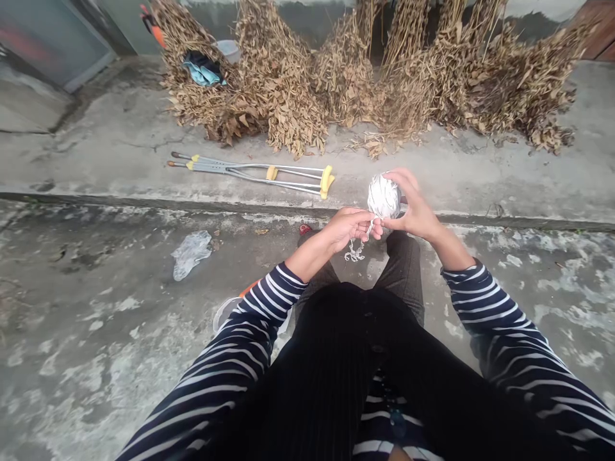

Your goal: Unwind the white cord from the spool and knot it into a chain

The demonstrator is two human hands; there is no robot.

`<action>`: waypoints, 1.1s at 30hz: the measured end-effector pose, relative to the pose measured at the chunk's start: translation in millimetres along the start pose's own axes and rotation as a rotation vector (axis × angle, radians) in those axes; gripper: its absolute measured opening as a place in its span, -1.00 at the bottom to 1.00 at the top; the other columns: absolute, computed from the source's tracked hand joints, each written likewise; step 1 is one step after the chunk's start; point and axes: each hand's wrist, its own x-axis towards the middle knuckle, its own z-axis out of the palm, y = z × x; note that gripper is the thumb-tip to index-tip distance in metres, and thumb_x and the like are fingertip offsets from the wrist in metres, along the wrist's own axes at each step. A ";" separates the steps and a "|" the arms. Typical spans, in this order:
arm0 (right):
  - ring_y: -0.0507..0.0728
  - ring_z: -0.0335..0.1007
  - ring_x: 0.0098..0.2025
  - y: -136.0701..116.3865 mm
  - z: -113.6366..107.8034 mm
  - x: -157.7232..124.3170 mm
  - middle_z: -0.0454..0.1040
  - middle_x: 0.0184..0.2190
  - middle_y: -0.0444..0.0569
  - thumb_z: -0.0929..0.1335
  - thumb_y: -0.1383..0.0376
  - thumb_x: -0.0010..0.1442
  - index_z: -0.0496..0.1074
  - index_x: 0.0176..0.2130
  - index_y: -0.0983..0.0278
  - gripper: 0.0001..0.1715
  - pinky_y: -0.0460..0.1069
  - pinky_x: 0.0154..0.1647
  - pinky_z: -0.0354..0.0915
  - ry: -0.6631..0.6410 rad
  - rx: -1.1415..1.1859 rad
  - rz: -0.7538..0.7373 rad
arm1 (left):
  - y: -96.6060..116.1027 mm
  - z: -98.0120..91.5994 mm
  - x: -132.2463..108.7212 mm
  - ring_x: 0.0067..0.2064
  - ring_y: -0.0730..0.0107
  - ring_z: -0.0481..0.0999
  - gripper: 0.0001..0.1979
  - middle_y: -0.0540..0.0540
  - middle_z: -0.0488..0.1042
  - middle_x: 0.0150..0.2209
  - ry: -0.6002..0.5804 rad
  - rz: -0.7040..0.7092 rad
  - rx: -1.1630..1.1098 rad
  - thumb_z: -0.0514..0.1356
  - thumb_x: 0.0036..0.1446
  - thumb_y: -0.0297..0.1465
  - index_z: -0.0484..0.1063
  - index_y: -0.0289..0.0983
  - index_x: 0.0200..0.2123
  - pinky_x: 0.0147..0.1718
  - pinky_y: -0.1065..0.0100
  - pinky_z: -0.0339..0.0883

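A round ball of white strip or cord (pixel 383 196) is held up in front of my legs. My right hand (pixel 412 206) grips it from the right, fingers over its top and thumb at its lower side. On its lower left, my left hand (pixel 354 226) pinches a strand that comes off the ball. The loose end of this white strand (pixel 354 251) dangles in a crumpled tangle below my left fingers. What exactly the strand is made of is too small to tell.
Crutches (pixel 250 174) with yellow pads lie on the raised concrete ledge (pixel 120 169). Dried leafy stalks (pixel 293 83) lean along the wall, with a blue and black cloth (pixel 204 68) among them. A clear plastic bag (pixel 192 255) lies on the ground at left.
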 end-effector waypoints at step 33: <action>0.66 -0.30 0.53 -18.8 -19.7 15.0 0.02 0.45 -0.03 0.47 -0.22 0.08 0.30 0.32 -0.04 -0.07 0.62 0.38 0.05 0.158 -0.336 -0.032 | -6.4 21.1 28.5 -0.51 0.52 0.51 -0.82 -0.04 0.51 -0.53 0.131 0.204 0.079 0.24 0.26 -0.42 0.48 -0.37 -0.40 -0.54 0.50 0.29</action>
